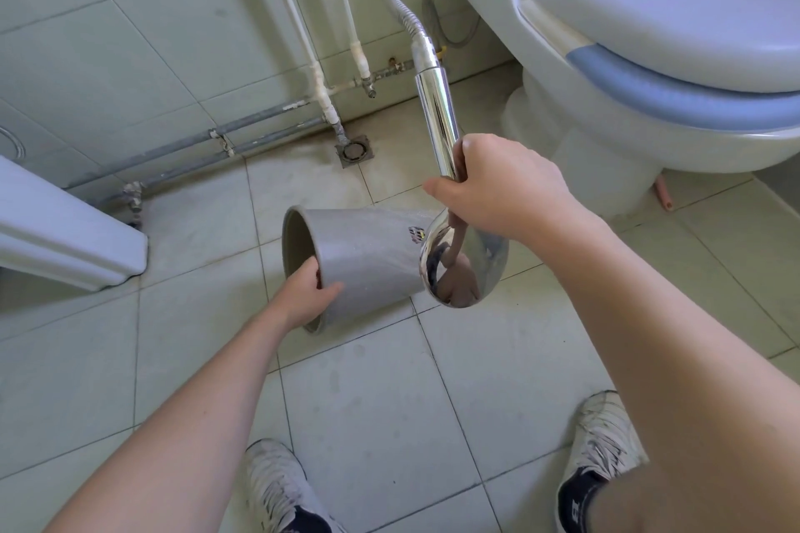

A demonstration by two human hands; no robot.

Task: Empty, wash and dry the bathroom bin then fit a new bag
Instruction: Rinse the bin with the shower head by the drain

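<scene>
The grey bathroom bin (pixel 368 260) lies tilted on its side above the tiled floor, its open mouth facing left. My left hand (pixel 305 296) grips the bin's rim, fingers inside and thumb on the outer wall. My right hand (pixel 502 186) holds the chrome handle of a shower head (pixel 465 268), whose round face points down and toward the bin's base end. Fine droplets show on the bin's wall. The bin's inside looks empty from here.
A white toilet (pixel 649 56) with a blue seat stands at the upper right. A floor drain (pixel 354 149) lies near the wall pipes (pixel 320 69). A white appliance (pixel 56 229) juts in at the left. My two shoes (pixel 277 485) stand at the bottom.
</scene>
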